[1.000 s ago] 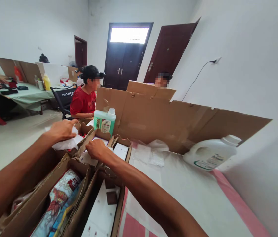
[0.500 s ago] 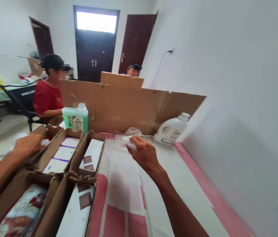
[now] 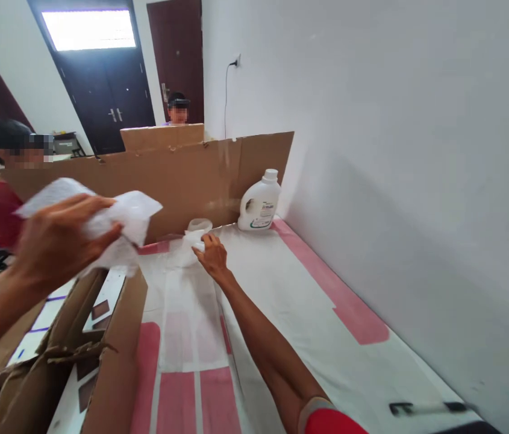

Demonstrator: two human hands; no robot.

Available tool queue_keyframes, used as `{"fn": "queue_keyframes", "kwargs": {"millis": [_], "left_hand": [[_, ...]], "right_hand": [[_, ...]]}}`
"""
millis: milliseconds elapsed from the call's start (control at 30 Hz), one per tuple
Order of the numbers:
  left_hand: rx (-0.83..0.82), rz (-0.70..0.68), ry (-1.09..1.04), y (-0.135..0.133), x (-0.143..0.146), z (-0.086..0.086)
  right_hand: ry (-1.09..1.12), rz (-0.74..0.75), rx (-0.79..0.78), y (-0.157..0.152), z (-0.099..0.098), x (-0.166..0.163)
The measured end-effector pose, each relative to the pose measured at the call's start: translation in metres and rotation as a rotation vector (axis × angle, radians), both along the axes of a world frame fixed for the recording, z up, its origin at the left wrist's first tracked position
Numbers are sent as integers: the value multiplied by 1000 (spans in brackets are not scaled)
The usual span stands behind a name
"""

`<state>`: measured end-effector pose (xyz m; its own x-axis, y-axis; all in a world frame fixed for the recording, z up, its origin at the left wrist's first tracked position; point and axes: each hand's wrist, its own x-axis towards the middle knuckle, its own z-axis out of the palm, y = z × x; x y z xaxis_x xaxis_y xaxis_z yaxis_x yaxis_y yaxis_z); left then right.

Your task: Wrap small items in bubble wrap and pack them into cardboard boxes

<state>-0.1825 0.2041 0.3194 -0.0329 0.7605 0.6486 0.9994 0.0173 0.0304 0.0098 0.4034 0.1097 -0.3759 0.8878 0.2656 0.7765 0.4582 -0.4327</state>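
Note:
My left hand [image 3: 62, 241] is raised over the cardboard boxes, fingers closed on a crumpled white sheet [image 3: 130, 214], thin like tissue or plastic film. Loose folds of it stick out on both sides of the hand. My right hand [image 3: 212, 256] reaches to the far part of the table, its fingertips pinched on clear plastic film [image 3: 182, 250]. Just behind those fingers stands a translucent, rounded thing [image 3: 199, 225] whose kind I cannot make out. More see-through plastic [image 3: 188, 331] appears to lie flat along the tablecloth towards me.
Cardboard boxes [image 3: 121, 337] with white panels inside stand at the left. A white detergent jug [image 3: 261, 205] stands by the cardboard partition [image 3: 191, 187]. On the right lies a black-ended object [image 3: 428, 408]. Two people sit beyond the partition. A wall [image 3: 394, 181] bounds the right side.
My left hand has risen from the boxes towards the middle, bringing the white sheet up. My right hand stays at the clear film. The view has swung right, and the green jug no longer shows.

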Motion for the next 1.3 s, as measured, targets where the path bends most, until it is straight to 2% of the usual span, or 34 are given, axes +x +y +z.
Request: {"fn": "queue_keyframes", "kwargs": {"millis": [100,167,233,333,433,500,533,567,633,700,800,900,1000,1067,1200,1300], "left_hand": [[-220,-8,-63,92,51,-24],[-282,17,-90,139,71,-55],[-303,74,-137,170,82,-95],[-314,175,-211,193,89,-163],[-399,237,-270,201,94,-225],[-491,233,-298,205,96,-254],[-532,225,-309,207,97,-263],[-563,219,-320,209,96,-269],[-594,208,-342,214,92,-268],[-596,189,-361,217,86,-254],[-540,168,-383,213,81,-221],[-420,159,-433,191,86,-190],[-296,99,-543,148,100,-180],[-244,37,-649,112,115,-189],[-220,-17,-879,40,161,-233],[-220,-54,-992,-12,205,-258]], "right_hand": [[105,-9,-59,10,0,-1],[158,-10,-120,12,-5,11],[187,-11,-161,10,-15,27],[192,25,-168,0,-37,50],[159,59,-149,-12,-57,66],[157,29,-154,-21,-63,75],[171,6,-164,-25,-64,81],[188,-18,-179,-29,-64,88],[210,-43,-231,-36,-63,103],[226,-6,-300,-41,-63,118],[376,41,-352,-45,-68,132],[543,-21,-340,-45,-69,137],[665,-83,-320,-47,-60,146],[778,-134,-301,-53,-50,155],[982,-186,-301,-82,-32,170],[1083,-179,-337,-116,-29,173]]}}
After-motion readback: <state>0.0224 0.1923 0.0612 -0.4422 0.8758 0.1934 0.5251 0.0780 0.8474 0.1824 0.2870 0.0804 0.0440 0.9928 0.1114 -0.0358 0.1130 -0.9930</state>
